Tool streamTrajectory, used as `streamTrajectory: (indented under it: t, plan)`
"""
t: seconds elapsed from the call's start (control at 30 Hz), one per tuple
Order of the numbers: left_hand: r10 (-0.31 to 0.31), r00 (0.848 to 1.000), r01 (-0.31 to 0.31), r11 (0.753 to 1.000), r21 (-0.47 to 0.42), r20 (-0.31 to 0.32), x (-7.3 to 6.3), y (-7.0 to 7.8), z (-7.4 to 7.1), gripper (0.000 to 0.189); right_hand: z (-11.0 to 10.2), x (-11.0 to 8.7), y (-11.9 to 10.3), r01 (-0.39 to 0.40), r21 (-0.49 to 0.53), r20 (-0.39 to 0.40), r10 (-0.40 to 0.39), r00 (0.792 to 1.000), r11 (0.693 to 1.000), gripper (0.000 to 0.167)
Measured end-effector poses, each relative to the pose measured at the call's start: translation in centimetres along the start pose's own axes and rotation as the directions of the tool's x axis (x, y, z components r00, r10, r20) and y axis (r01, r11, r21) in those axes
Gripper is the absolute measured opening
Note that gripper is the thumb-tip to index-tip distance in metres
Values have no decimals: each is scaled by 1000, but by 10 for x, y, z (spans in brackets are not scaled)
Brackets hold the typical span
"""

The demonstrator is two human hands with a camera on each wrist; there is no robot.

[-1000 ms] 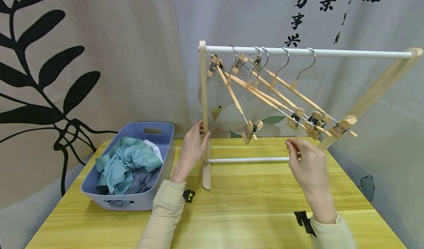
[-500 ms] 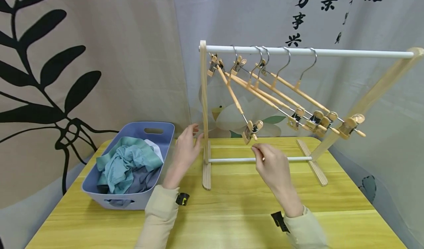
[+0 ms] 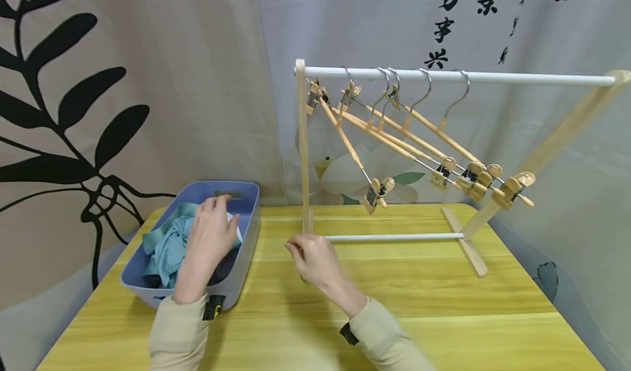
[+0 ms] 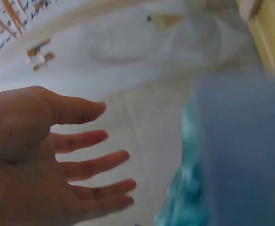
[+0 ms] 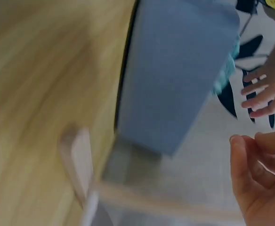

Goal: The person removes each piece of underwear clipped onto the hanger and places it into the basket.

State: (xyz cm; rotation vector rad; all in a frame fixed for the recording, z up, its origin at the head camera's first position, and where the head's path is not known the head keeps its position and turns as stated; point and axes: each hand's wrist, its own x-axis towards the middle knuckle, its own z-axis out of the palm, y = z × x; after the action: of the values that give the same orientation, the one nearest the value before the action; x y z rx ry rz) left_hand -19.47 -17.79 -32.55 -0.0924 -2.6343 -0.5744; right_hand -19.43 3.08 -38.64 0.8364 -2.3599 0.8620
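Observation:
My left hand [image 3: 209,234] is over the blue-grey plastic basket [image 3: 248,250], fingers spread and apart from the cloth in the left wrist view. Crumpled teal clothing [image 3: 170,253] fills the basket's left side, and darker cloth shows beside the wrist; the hand hides part of the pile. My right hand [image 3: 317,261] hovers by the left foot of the wooden drying rack [image 3: 302,152]. Its fingers [image 5: 241,160] are loosely curled, with nothing between them in the right wrist view. Several wooden clip hangers [image 3: 351,146] hang bare from the white top rail [image 3: 517,79].
The rack's low white crossbar [image 3: 394,237] runs to a wooden right foot [image 3: 470,256]. Everything stands on a yellow wood-grain table [image 3: 419,316]. Behind it hangs a pale cloth backdrop [image 3: 207,86] with black leaf prints and written characters.
My left hand has left the rack's left post and moved left over the basket. My right hand has swept left from the rack's right side to its left foot.

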Motion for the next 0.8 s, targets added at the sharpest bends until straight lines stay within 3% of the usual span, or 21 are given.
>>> streamTrajectory:
  t: [0.13,0.23,0.43,0.6,0.7,0.8]
  plan:
    - [-72,997,70,995,75,30,-2,-19,-21,34,20,8,-13,-39,83,109,30,994,996,16]
    - [-135,986,120,982,142,94,-2,-33,-30,32,31,14,-22,-74,116,168,54,984,990,20]
    - [-231,937,172,958,227,264,0,-58,-38,40,49,25,-35,-128,99,244,100,964,987,33]
    - [-223,903,141,961,237,367,3,-69,-37,54,60,33,-47,-221,46,352,192,916,974,39]
    - [-223,861,112,960,257,457,5,-70,-35,67,66,35,-54,-252,8,399,228,888,968,47]
    - [-233,786,81,957,279,572,6,-69,-31,82,70,35,-59,-267,-19,420,250,872,963,55]
